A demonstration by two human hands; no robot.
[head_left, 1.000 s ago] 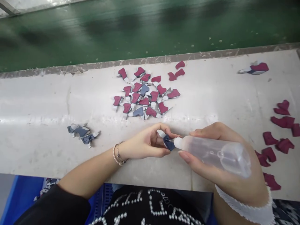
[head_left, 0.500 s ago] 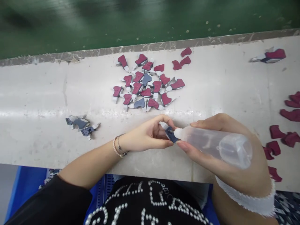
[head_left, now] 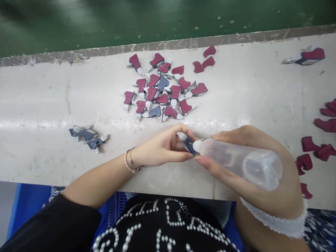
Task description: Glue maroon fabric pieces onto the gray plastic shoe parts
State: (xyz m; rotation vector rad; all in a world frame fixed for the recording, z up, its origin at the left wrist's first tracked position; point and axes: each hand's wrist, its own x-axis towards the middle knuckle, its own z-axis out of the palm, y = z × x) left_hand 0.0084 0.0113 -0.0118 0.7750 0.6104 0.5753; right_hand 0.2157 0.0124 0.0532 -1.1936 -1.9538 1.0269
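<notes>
Between the thumb and fingers of my left hand (head_left: 168,145) is a small blue-grey plastic part (head_left: 189,145) with a light grey end, tilted toward the right. My right hand (head_left: 244,171) is closed around a clear squeeze bottle (head_left: 233,159), lying almost level. Its white nozzle (head_left: 197,145) points left and meets the blue-grey part; the exact contact spot is hard to make out. Beyond both hands lies a cluster of similar parts, most topped with a maroon piece (head_left: 175,91) and a few showing a bare blue-grey top (head_left: 163,84).
Several loose maroon pieces (head_left: 309,144) lie along the right of the white table (head_left: 249,91), others (head_left: 198,67) behind the cluster. One maroon-topped part (head_left: 312,56) sits far right. Blue-grey parts (head_left: 88,135) rest at left. A green surface (head_left: 157,21) borders the back; blue bins (head_left: 31,199) stand below.
The view has shifted slightly, so the table things appear a little higher. Both hands keep their hold, with the nozzle still at the blue-grey part, which looks slightly turned.
</notes>
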